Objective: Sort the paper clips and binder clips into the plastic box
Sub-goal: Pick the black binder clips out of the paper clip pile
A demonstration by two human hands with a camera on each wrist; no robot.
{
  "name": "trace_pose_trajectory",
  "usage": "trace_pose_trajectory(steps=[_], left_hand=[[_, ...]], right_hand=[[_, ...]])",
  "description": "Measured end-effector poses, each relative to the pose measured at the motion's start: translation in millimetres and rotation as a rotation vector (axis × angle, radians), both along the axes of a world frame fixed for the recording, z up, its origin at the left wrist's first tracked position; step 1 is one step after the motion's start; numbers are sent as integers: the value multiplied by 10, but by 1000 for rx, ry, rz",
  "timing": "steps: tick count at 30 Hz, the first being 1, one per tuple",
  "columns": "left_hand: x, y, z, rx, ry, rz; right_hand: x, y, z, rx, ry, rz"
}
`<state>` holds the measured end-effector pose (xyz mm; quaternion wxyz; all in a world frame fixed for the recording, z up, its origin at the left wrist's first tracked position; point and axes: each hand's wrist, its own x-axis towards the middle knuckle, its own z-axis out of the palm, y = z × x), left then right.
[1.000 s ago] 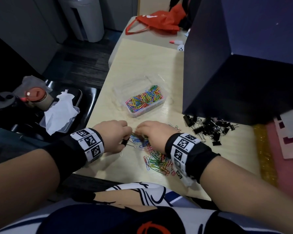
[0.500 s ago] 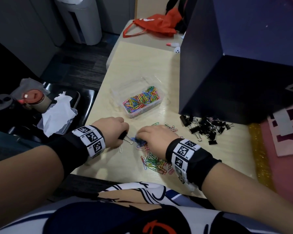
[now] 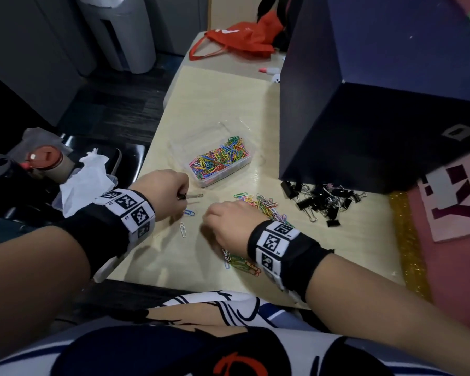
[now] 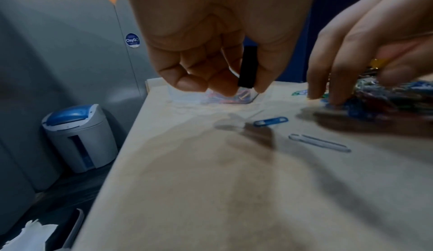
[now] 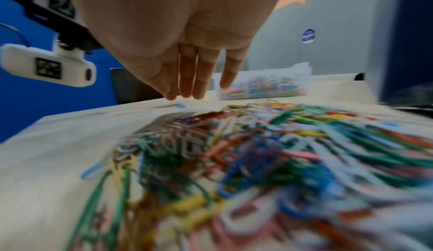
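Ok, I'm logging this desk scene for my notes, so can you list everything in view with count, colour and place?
plastic box: one, clear, mid-desk, its right compartment full of mixed-colour paper clips.
loose paper clips: a pile, many colours, on the desk under the right hand.
blue paper clip: one, between the hands.
white paper clip: one, near the blue one.
binder clips: a heap, black, by the dark box.
held binder clip: one, black, in the left hand.
dark box: one, navy, right of the desk.
red bag: one, at the far end.
bin: one, grey, on the floor.
tissue: one, white, left of the desk.
desk: one, pale wood.
left hand: pinches the held binder clip.
right hand: fingers straight, over the pile.
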<state>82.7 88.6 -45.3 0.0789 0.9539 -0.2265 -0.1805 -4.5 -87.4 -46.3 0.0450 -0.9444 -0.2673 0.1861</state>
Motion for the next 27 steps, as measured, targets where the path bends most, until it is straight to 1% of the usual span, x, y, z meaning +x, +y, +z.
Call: trace_pose_trajectory(steps=[3, 5, 7, 8, 11, 15, 18, 21, 24, 27], left_hand=[[24, 43, 19, -29, -42, 60], [15, 77, 19, -33, -67, 83], [-4, 93, 13, -27, -75, 93], [-9, 94, 12, -25, -74, 97], [-17, 86, 12, -22, -69, 103], [-29, 44, 9, -9, -40, 90], [-50, -23, 15, -12, -16, 50], [-94, -119, 20, -26, -1, -20], [-138, -221, 38, -42, -1, -72], [-162, -327, 60, -63, -21, -114]], right_hand=[[20, 233, -51, 42, -5, 87], [26, 313, -111, -36, 32, 122], [34, 324, -148, -156, 97, 119], [35, 310, -160, -185, 112, 115], [-24, 163, -174, -185, 85, 131], [-130, -228, -142, -188, 92, 108], [-181, -402, -104, -101, -2, 63], [-261, -315, -97, 22, -106, 97], [-360, -143, -177, 86, -101, 167], [-403, -161, -238, 102, -149, 148]])
